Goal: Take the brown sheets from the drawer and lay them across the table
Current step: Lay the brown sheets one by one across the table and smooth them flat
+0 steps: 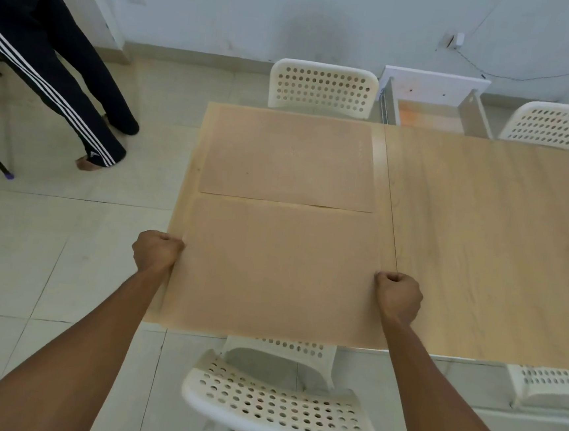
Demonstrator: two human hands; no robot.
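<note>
Near sheet (278,269) flat on worktop (481,232), long axis left-right, near edge at worktop's near edge. Plain tan, matte, uncreased. I see left hand (156,251) fisted, gripping its left edge; right hand (398,295) fisted on right edge. Sheet spans between both hands. Far sheet (288,157) just beyond, same orientation, edges nearly touching. Drawer (433,108) open behind worktop.

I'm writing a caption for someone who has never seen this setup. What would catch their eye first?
Two bare arms reach in from below, the left hand and right hand gripping the side edges of a brown sheet on the near end of the wooden table. A second brown sheet lies flat just beyond it. An open drawer sits behind the table's far edge.
</note>
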